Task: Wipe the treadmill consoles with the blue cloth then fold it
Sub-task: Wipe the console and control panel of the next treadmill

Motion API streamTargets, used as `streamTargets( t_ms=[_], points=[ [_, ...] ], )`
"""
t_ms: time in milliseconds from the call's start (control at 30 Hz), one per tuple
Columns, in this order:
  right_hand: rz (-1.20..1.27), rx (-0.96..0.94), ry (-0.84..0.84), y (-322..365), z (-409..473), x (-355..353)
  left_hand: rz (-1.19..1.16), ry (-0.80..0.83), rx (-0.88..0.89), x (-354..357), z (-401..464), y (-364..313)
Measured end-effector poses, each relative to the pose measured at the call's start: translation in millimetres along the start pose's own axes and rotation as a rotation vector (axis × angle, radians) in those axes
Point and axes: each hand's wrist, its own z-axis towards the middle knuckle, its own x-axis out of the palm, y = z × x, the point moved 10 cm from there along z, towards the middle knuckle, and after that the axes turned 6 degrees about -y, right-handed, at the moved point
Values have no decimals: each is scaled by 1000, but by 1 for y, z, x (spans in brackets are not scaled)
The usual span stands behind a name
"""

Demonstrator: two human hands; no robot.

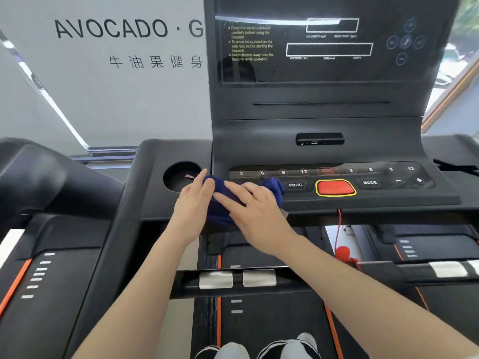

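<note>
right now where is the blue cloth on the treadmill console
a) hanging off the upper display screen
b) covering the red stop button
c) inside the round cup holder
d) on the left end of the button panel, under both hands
d: the blue cloth lies bunched on the console's left end beside the PROG button, with the left hand and right hand on it.

Both bare forearms are stretched forward, the hands brought close together.

The left hand (pixel 193 203) is held edge-on, thumb up, with its straight fingers laid against the left side of the blue cloth (pixel 220 203). The right hand (pixel 255 207) is spread palm-down, its fingers extended and pressed flat on top; a ring is worn on one finger.
</note>
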Motion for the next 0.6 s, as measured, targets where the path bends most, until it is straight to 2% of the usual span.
streamTargets(
  t_ms=[33,100,167,233,400,467,600],
  points=[
    [32,-116,13,-4,-11,-3,38,-7,33,-1,-1,-1],
    [54,-251,49,-21,-36,-9,242,7,232,1,-13,-18],
    [18,-254,41,-47,-58,-16,461,-12,407,5,-25,-34],
    [-1,-184,-23,-69,-75,-26,539,-35,435,8,-32,-38],
    [29,36,-181,-81,-77,-35,307,-40,307,4,-21,-26],
    [88,17,-145,-66,-59,-26,212,-40,319,3,-20,-35],
    [223,-123,-43,-36,-13,-9,87,-159,274,-8,-19,-46]
  ],
)
